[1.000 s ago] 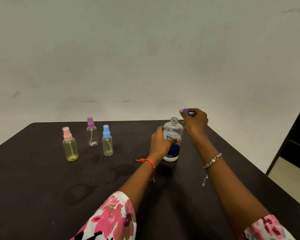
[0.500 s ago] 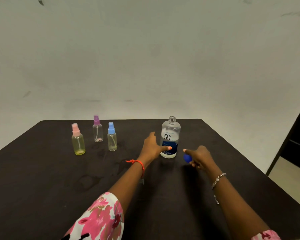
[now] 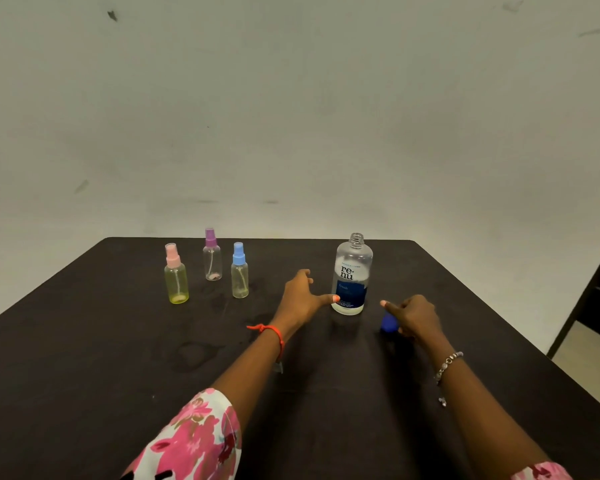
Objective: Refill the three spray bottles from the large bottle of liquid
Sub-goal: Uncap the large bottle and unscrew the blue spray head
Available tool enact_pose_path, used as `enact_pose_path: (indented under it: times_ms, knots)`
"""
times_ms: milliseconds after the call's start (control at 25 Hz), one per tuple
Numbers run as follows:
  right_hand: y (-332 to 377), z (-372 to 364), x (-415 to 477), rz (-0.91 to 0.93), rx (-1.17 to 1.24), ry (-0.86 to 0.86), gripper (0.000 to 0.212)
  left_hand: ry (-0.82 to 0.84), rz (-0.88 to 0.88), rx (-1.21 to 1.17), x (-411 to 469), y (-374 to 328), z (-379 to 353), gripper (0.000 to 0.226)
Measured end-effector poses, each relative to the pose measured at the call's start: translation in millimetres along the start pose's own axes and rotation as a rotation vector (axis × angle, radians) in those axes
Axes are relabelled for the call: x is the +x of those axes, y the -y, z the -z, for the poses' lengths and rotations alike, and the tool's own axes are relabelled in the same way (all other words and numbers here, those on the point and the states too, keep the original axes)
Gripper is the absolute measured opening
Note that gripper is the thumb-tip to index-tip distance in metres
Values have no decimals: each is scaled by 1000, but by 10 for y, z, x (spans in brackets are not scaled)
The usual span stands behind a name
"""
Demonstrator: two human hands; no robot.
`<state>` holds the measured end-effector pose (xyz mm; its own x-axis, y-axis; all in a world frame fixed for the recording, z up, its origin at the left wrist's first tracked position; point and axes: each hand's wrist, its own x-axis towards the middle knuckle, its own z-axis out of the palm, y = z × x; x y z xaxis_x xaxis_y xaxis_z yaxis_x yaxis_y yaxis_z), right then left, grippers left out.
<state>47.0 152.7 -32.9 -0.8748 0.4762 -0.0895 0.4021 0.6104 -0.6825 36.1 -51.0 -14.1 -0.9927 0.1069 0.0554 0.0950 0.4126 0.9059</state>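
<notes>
The large bottle (image 3: 352, 271) stands upright and uncapped on the table (image 3: 84, 358), its base at the outstretched thumb tip of the left hand (image 3: 300, 297), whose fingers are loosely spread and hold nothing. Its blue cap (image 3: 388, 322) lies under the curled fingers of the right hand (image 3: 414, 315); gripped or merely covered, I cannot tell. Uncapping looks done. Next, the pink sprayer (image 3: 176, 277), purple sprayer (image 3: 212, 256) or blue sprayer (image 3: 239, 273), all capped well left of the left fingers, needs unscrewing.
</notes>
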Motion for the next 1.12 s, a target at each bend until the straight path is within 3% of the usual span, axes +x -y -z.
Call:
enact_pose_path:
  times_ms: [120, 240, 360, 480, 600, 800, 1000, 1120]
  knots:
    - [174, 77, -110, 68, -19, -209, 41, -33, -29, -13, -43, 14, 132, 81]
    - [555, 187, -323, 281, 80, -333, 44, -171, -91, -68, -91, 51, 294, 60]
    - [1054, 123, -541, 513, 221, -282, 49, -455, -162, -71, -107, 161, 496, 37]
    - [1467, -201, -582, 649, 335, -195, 40, -617, -130, -66, -53, 277, 703, 42]
    - [1694, -697, -483, 652, 361, -1, 23, -603, 24, -73, 70, 450, 878, 64]
    - [1838, -1359, -377, 635, 297, 144, 42, -472, 122, -119, 251, 727, 997, 77]
    - [1906, -1582, -373, 669, 291, 158, 32, -390, 69, -204, 331, 754, 947, 51]
    - [1876, -1574, -378, 681, 314, 146, 27, -440, 18, -228, 318, 757, 884, 36]
